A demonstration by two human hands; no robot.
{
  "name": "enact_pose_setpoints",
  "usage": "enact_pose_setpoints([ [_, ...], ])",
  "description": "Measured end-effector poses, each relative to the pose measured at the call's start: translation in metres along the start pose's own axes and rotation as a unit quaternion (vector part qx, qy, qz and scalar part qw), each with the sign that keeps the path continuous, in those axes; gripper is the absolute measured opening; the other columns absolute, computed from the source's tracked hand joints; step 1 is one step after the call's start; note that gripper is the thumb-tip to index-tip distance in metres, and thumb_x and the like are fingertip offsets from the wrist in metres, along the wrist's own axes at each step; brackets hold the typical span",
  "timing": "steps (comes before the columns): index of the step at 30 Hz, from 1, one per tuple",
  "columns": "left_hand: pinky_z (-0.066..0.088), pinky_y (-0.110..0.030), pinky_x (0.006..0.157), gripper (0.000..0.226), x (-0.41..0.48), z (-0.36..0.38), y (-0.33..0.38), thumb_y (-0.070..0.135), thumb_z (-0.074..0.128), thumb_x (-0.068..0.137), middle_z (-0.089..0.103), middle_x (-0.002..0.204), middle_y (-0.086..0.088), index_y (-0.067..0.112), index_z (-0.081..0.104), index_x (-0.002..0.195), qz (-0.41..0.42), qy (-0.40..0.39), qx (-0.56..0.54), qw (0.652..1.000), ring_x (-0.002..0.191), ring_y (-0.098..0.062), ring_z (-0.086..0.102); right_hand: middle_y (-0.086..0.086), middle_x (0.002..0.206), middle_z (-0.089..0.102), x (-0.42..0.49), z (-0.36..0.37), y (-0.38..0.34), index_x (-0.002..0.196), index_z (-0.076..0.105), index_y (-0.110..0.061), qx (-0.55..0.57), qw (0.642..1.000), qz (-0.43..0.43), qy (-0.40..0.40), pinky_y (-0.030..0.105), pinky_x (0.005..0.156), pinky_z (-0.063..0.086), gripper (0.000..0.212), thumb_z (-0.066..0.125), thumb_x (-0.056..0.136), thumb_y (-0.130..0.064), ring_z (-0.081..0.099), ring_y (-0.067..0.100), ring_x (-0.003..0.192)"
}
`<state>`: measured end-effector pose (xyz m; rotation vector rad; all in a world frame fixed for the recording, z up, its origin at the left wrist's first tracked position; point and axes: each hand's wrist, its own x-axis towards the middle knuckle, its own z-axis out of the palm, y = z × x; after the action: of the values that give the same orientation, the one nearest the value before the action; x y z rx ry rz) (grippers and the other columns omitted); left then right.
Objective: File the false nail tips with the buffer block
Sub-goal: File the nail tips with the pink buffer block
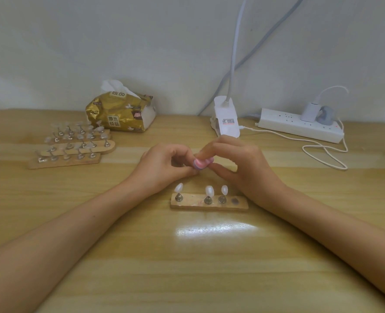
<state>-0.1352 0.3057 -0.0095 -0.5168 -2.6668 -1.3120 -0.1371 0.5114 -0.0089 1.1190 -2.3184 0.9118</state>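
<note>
Just behind the wooden holder strip [209,205] with three false nail tips [209,190], right hand [243,168] pinches pink buffer block [200,164]. Left hand [162,166] curls against it; what it holds cannot be told

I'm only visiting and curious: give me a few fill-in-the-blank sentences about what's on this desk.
1. The right hand grips a ___ buffer block.
2. The nearest wooden strip carries ___ nail tips on stands.
3. The tissue pack has a ___ wrapper.
4. The power strip lies on the person's ___ side.

Missing words: pink; three; gold; right.
</note>
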Motion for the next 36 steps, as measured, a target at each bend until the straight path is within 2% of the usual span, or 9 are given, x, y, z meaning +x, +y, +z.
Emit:
enact_pose_setpoints([
  [3,0.051,-0.046,0.093,0.005,-0.0008,0.0004,-0.0001,0.024,0.081,0.079,0.074,0.080,0.010,0.025,0.076,0.079,0.001,-0.003,0.002,1.000,0.088,-0.012,0.069,0.003,0.094,0.072,0.0008,-0.0012,0.0021,0.096,0.074,-0.006,0.022,0.999,0.034,0.017,0.039,0.083,0.053,0.009,0.073,0.089,-0.001,0.066,0.015,0.089],
  [7,0.052,-0.045,0.087,0.026,-0.0021,0.0006,0.0034,0.055,0.075,0.067,0.073,0.077,0.007,0.030,0.074,0.073,-0.001,0.004,-0.016,1.000,0.085,-0.017,0.069,0.005,0.099,0.068,-0.0007,0.0011,-0.0020,0.100,0.075,-0.007,-0.010,1.000,-0.026,-0.007,0.035,0.082,0.054,0.017,0.075,0.087,0.003,0.066,0.019,0.090],
  [11,0.052,-0.047,0.089,0.008,0.0009,0.0015,0.0015,0.030,0.083,0.076,0.074,0.079,0.005,0.026,0.076,0.078,-0.010,0.003,-0.004,1.000,0.086,-0.020,0.069,0.004,0.096,0.069,0.0007,-0.0020,0.0022,0.100,0.075,-0.007,0.005,0.999,0.028,0.015,0.038,0.082,0.053,0.018,0.073,0.086,0.004,0.066,0.016,0.090],
  [16,0.052,-0.047,0.090,0.007,0.0011,0.0004,0.0017,0.027,0.082,0.078,0.074,0.080,0.006,0.026,0.076,0.080,-0.021,-0.006,0.004,1.000,0.087,-0.019,0.069,0.003,0.093,0.073,0.0014,-0.0019,0.0010,0.095,0.074,-0.007,0.040,0.998,0.048,0.016,0.035,0.085,0.055,0.008,0.073,0.088,-0.002,0.068,0.012,0.089],
  [20,0.053,-0.044,0.088,0.016,-0.0006,0.0008,0.0022,0.042,0.082,0.073,0.071,0.073,0.012,0.029,0.073,0.076,-0.025,-0.005,-0.014,1.000,0.079,-0.011,0.066,0.004,0.093,0.070,0.0000,-0.0002,-0.0018,0.095,0.074,-0.009,-0.001,1.000,0.002,0.003,0.039,0.079,0.054,0.012,0.076,0.086,-0.001,0.067,0.018,0.088],
  [24,0.052,-0.044,0.092,0.009,0.0006,0.0000,-0.0002,0.022,0.081,0.079,0.074,0.078,0.010,0.027,0.075,0.082,-0.026,-0.009,-0.010,1.000,0.083,-0.010,0.068,0.001,0.091,0.072,0.0017,-0.0012,0.0008,0.091,0.072,-0.008,0.028,0.999,0.039,0.014,0.039,0.083,0.054,0.011,0.076,0.086,0.000,0.067,0.016,0.088],
  [29,0.051,-0.044,0.093,0.010,-0.0006,-0.0015,0.0002,0.022,0.080,0.080,0.073,0.078,0.011,0.029,0.076,0.085,-0.018,-0.017,-0.006,1.000,0.085,-0.007,0.067,-0.002,0.089,0.071,0.0006,0.0009,0.0031,0.088,0.069,-0.008,0.025,0.999,0.036,0.011,0.039,0.081,0.055,0.008,0.075,0.088,-0.003,0.067,0.016,0.087],
  [33,0.052,-0.039,0.089,0.012,-0.0020,-0.0008,0.0022,0.037,0.080,0.077,0.073,0.076,0.012,0.029,0.075,0.084,-0.012,-0.015,-0.013,1.000,0.082,-0.005,0.067,0.000,0.091,0.067,-0.0011,0.0025,0.0011,0.090,0.071,-0.011,-0.021,1.000,-0.013,0.008,0.041,0.074,0.053,0.011,0.076,0.086,-0.002,0.064,0.018,0.084],
  [36,0.052,-0.036,0.090,0.009,-0.0007,-0.0014,0.0008,0.024,0.080,0.080,0.072,0.076,0.013,0.029,0.076,0.085,-0.015,-0.014,0.001,1.000,0.081,-0.004,0.066,-0.002,0.090,0.069,-0.0001,0.0010,0.0039,0.088,0.068,-0.010,0.006,0.999,0.035,0.013,0.040,0.080,0.054,0.011,0.075,0.087,-0.002,0.064,0.011,0.086],
])
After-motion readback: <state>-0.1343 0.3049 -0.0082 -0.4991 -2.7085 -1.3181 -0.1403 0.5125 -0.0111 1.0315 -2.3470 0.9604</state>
